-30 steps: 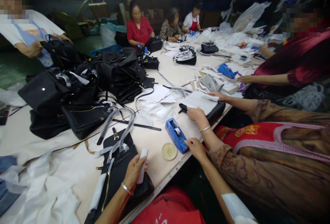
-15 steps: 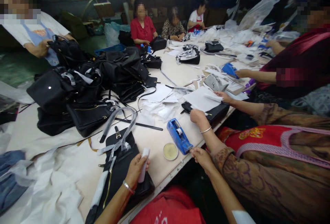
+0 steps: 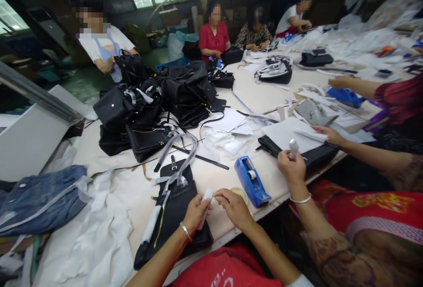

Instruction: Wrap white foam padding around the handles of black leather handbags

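Note:
My left hand [image 3: 195, 212] pinches a folded white paper strip [image 3: 206, 200] between thumb and fingers, above the lower part of a black backpack [image 3: 180, 190] lying on the table. My right hand [image 3: 235, 207] is close beside the strip, its thumb and fingertips pressed together. Anything between those fingertips is too small to make out. A blue tape dispenser [image 3: 251, 181] stands just beyond my right hand. Partly hidden behind that hand is a round, pale yellow tape roll or lid [image 3: 243, 193]. Plastic-wrapped straps [image 3: 190, 146] lie over the top of the backpack.
At right, a co-worker's hand [image 3: 292, 166] holds a small whitish piece beside a black bag under white paper [image 3: 287, 133]. Black bags [image 3: 185, 89] are heaped at the far left. White sheets [image 3: 228, 122], white cloth [image 3: 99, 221] and a denim piece [image 3: 42, 201] lie around.
My right hand has moved left from the tape dispenser's front end to the paper strip in my left hand. The view has swung right to left. The co-worker's near hand has lifted.

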{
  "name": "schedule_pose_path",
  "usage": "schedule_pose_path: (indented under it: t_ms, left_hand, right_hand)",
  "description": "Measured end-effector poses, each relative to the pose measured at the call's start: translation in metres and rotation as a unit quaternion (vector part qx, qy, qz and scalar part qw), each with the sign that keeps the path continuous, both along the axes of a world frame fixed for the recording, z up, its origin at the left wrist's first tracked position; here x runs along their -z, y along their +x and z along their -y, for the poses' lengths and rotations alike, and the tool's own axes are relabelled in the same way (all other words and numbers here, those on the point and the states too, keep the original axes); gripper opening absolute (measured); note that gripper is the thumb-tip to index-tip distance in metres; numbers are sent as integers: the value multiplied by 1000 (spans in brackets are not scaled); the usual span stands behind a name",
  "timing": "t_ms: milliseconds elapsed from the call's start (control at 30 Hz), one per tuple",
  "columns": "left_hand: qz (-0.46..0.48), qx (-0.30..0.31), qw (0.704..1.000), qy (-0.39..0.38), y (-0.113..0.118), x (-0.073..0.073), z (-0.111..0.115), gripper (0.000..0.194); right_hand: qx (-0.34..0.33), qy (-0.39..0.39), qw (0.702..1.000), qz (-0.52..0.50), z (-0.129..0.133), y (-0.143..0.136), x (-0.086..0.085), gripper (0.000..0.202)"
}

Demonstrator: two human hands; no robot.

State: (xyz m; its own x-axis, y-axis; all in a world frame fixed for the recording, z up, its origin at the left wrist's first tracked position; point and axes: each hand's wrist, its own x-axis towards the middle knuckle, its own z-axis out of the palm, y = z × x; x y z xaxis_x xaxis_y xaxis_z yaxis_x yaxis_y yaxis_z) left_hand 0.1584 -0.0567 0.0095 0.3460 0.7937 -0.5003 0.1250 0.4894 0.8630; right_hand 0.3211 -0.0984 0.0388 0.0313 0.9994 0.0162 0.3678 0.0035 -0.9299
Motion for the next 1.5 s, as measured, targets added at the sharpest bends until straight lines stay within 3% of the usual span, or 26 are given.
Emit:
schedule_pose_path:
  t_ms: [200,333,433,600,767,867,967,1100,1233,1367,1500]
  left_hand:
    - [18,15,1000,10,-6,-6,-3,33]
    - [41,39,998,-27,-12,-9,-8,32]
    - [77,49,994,-61,-16,-14,-13,32]
    - [181,49,968,-170,-19,-19,-22,32]
    - [247,3,938,-242,-20,-11,-25,29]
    - [226,-23,946,-229,-18,-10,-26,28]
    - [169,-7,969,-180,-13,-11,-26,30]
    - [58,27,995,-72,-8,-4,-23,31]
    - [2,8,1000,-17,-8,6,-19,33]
    - [52,-37,997,-39,-15,5,-18,35]
    - [127,-95,984,-86,-25,-1,-17,33]
  right_hand:
    - [-65,22,996,64,-21,-7,18,20]
    - [-54,-10,998,44,-29,-4,25,26]
    - [-48,-50,996,-47,-35,-3,30,46]
    - [-58,-135,951,-273,-44,-11,49,36]
    - [-86,-168,918,-348,-47,-16,68,30]
    - [-74,-164,925,-335,-46,-8,70,36]
    - [-83,-164,936,-301,-48,-3,61,36]
    - [-105,-128,980,-111,-62,-10,46,15]
    - [-77,-130,989,-2,-73,-19,45,11]
    - [-33,-145,984,-103,-56,-33,52,19]
    - [40,-175,954,-240,-20,-60,61,32]
